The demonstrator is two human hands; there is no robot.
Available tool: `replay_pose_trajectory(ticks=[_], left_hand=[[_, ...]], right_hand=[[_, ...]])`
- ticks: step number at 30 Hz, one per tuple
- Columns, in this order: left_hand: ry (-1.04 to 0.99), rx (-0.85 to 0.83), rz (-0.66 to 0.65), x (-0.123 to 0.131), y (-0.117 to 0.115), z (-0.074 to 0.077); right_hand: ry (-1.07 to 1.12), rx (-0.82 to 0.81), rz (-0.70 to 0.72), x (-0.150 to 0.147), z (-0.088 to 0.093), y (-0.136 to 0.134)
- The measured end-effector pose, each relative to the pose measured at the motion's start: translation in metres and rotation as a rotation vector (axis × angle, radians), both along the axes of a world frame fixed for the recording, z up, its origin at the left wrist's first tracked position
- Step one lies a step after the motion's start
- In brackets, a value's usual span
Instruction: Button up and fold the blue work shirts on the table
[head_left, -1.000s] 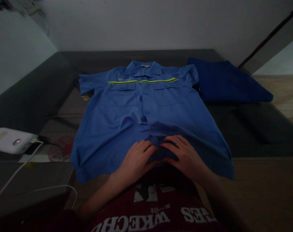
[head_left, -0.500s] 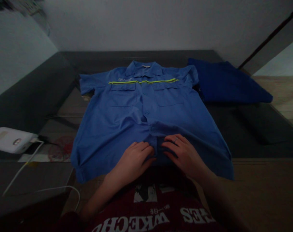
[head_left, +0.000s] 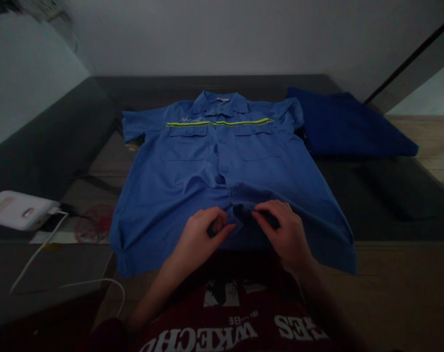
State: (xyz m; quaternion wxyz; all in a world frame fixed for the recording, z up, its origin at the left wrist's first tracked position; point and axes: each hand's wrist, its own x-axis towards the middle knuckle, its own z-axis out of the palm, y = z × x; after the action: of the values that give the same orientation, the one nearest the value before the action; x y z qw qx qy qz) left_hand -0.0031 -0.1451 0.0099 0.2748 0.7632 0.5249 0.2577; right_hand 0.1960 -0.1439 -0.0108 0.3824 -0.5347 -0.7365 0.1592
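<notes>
A blue short-sleeved work shirt (head_left: 192,171) with a yellow-green stripe across the chest lies face up on a dark low table (head_left: 78,127), collar at the far end. My left hand (head_left: 201,234) and my right hand (head_left: 284,230) meet at the shirt's front placket near the hem. Both are curled, fingers pinching the fabric edges on either side of the opening. The cloth between them is bunched and lifted a little. The buttons higher up the shirt look fastened.
A folded dark blue garment (head_left: 339,122) lies at the far right of the table. A white device (head_left: 18,210) with a white cable (head_left: 42,249) sits at the left. Wooden floor (head_left: 430,137) shows at the right. My dark red printed shirt (head_left: 236,318) fills the bottom edge.
Both hands lay flat on the shirt's lower front a second ago. They have since curled and pinched the placket edges, lifting the fabric slightly.
</notes>
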Motion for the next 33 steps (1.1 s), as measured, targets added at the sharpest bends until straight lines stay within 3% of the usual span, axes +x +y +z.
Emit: replay_pose_trajectory(ticks=[4, 10, 17, 22, 33], left_hand=[[0.031, 0.001, -0.048, 0.006, -0.001, 0.001], [0.073, -0.004, -0.155, 0.010, -0.003, -0.001], [0.050, -0.013, -0.119, 0.010, -0.005, -0.006], [0.024, -0.077, -0.119, 0.010, -0.005, -0.005], [-0.118, -0.189, -0.100, 0.014, -0.004, -0.004]], right_hand=[[0.274, -0.063, -0.149, 0.004, 0.015, -0.004], [0.251, -0.189, 0.084, -0.008, 0.020, -0.011], [0.265, -0.281, 0.211, -0.004, 0.014, -0.017], [0.222, -0.262, 0.243, -0.004, 0.009, -0.018], [0.218, -0.154, 0.173, -0.010, 0.004, -0.016]])
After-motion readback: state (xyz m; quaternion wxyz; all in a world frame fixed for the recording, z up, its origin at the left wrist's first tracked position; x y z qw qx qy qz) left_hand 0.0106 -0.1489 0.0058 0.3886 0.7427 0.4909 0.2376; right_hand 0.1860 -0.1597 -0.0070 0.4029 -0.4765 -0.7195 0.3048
